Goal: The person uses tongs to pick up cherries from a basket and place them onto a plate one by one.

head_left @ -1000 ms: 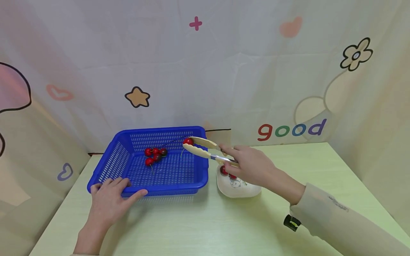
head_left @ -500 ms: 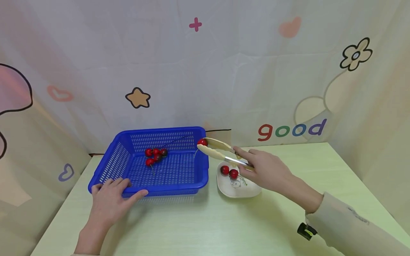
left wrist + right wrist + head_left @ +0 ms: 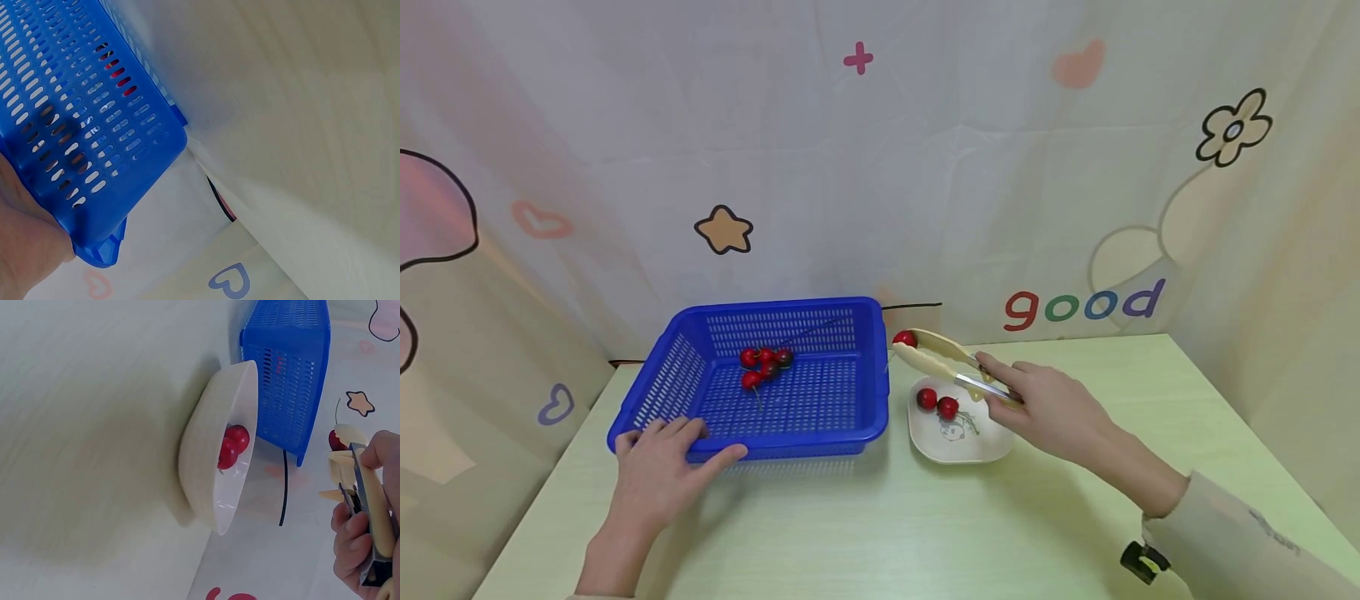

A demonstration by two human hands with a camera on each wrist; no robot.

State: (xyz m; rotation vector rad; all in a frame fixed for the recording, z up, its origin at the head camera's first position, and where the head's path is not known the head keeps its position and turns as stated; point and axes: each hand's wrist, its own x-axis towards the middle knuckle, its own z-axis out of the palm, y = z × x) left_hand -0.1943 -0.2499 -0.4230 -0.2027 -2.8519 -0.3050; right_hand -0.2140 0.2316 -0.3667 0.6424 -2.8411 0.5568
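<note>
My right hand (image 3: 1048, 412) grips a pair of tongs (image 3: 936, 367) with cream scalloped tips and metal arms. Pinched in the tips is a red cherry (image 3: 905, 338), its stem hanging down, just right of the basket and above the back left of the white dish (image 3: 962, 454). Two cherries (image 3: 230, 447) lie in that dish. My left hand (image 3: 658, 475) holds the front left rim of the blue plastic basket (image 3: 872, 417), fingers over the edge and thumb along the outside. Several red and dark cherries (image 3: 766, 357) are clustered inside the basket toward the back.
Basket and dish stand side by side on a pale green table (image 3: 865, 533). A printed curtain (image 3: 880, 183) hangs right behind the table and along both sides. The left wrist view shows the basket's slotted wall (image 3: 134, 144) close to the curtain.
My right hand has carried the tongs and cherry rightward, out from over the basket to above the dish's edge. The left hand has stayed on the basket rim.
</note>
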